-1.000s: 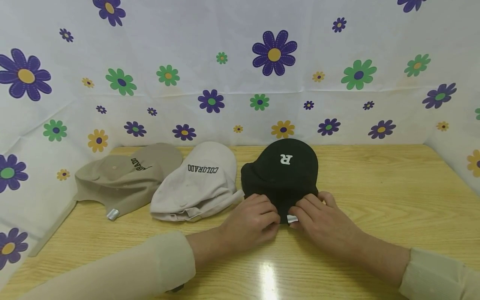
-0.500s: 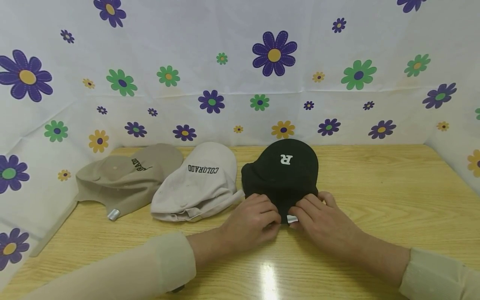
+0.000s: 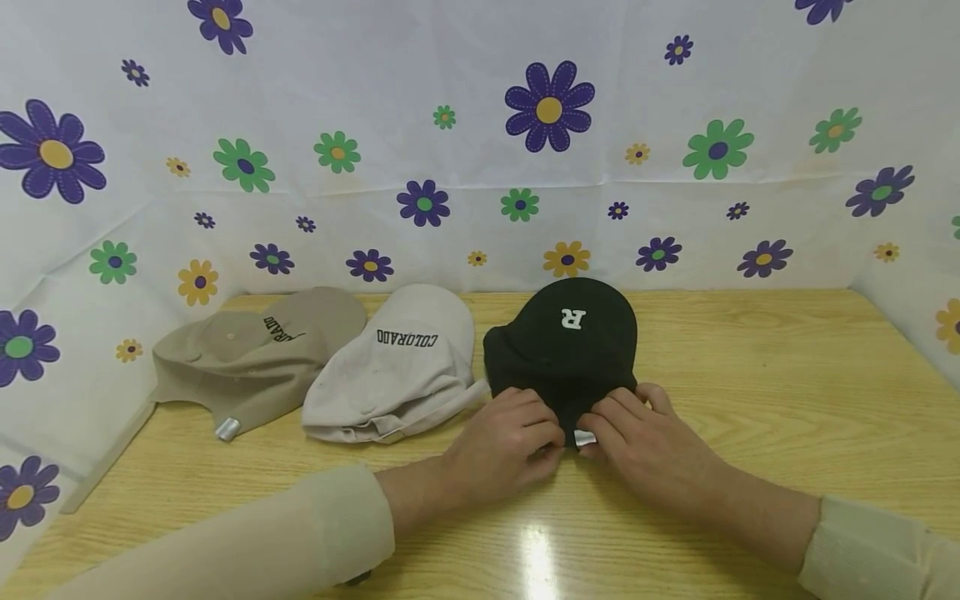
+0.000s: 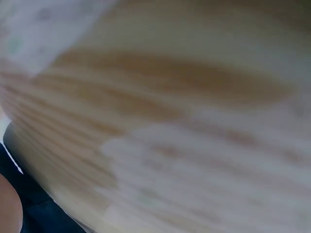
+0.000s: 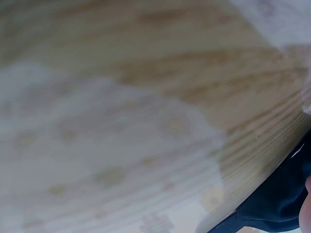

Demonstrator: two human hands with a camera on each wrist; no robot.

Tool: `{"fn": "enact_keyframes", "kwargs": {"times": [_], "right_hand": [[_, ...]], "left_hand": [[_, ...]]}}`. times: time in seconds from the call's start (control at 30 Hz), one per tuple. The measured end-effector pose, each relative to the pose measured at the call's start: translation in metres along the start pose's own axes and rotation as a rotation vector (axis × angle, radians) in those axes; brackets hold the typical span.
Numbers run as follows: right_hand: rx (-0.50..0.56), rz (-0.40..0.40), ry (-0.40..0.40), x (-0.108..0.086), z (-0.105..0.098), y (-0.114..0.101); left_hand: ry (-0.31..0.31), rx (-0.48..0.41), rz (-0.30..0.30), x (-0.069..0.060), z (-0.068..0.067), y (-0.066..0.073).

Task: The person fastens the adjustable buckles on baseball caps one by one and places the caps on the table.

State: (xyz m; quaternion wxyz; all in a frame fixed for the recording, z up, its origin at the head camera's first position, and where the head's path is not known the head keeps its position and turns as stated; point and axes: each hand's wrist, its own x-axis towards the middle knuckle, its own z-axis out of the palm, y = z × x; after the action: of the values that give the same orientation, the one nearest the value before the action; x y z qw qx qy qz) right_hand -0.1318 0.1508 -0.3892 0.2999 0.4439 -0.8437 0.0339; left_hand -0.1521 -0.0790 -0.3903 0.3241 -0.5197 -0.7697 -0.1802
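Note:
In the head view a black cap [image 3: 577,342] with a white letter R lies on the table, its near edge between two hands. The left hand [image 3: 506,442] pinches the cap's near left edge with curled fingers. At the near right edge, beside a silvery tag [image 3: 585,437], the right hand [image 3: 637,433] grips the fabric. Both thumbs are mostly hidden. Dark fabric [image 4: 36,204] and a bit of skin show at the lower left of the left wrist view. The right wrist view has dark fabric [image 5: 272,194] at its lower right.
Left of the black cap, a pale cap [image 3: 397,367] marked COLORADO lies close to the left hand. A tan cap [image 3: 255,350] lies farther left, touching the pale one. Behind the wooden table [image 3: 765,375] hangs a white cloth [image 3: 480,67] with printed flowers.

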Motion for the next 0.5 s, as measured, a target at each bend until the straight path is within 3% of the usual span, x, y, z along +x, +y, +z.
{"fn": "enact_keyframes", "kwargs": {"times": [0.23,0.5], "right_hand": [[0.009,0.004,-0.012,-0.0012,0.0002,0.0015],[-0.005,0.055,-0.102,-0.0014,-0.0029,0.0013]], "left_hand": [[0.009,0.025,-0.014,0.0019,0.0036,0.0017],[0.007,0.078,-0.044,-0.0009,0.0034,0.0019]]}}
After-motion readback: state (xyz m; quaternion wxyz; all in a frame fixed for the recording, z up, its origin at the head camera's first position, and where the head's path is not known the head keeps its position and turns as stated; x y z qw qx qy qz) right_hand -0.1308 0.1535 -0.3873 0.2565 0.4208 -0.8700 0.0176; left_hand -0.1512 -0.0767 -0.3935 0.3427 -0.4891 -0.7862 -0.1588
